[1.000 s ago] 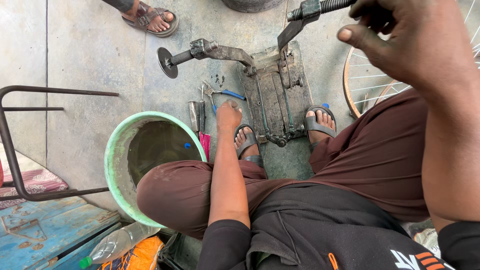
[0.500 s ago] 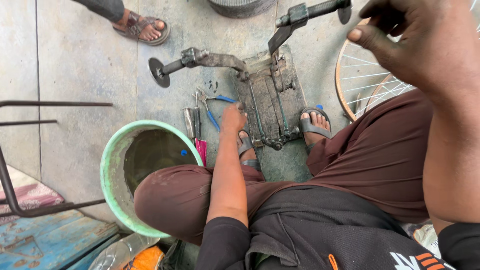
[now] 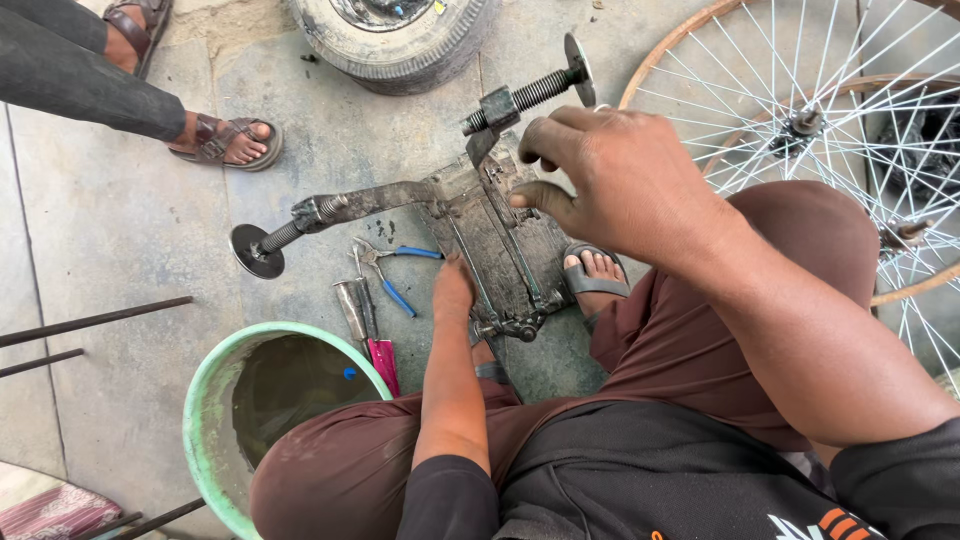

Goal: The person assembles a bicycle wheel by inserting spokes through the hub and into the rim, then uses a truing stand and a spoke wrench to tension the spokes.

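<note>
Metal press on floor: left hand touching, right hand above.

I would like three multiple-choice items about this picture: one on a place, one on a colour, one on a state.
1. Where do the pliers lie?
A. in the basin
B. on the floor, left of the metal press
C. on the tyre

2. What colour is the rim of the basin?
A. green
B. red
C. white

3. What does the right hand do?
A. hangs free
B. rests at the top of the metal press
C. holds the pliers

Answers:
1 B, they lie on bare concrete beside the press.
2 A, the rim is pale green.
3 B, its fingers curl at the press by the upper screw.
</note>
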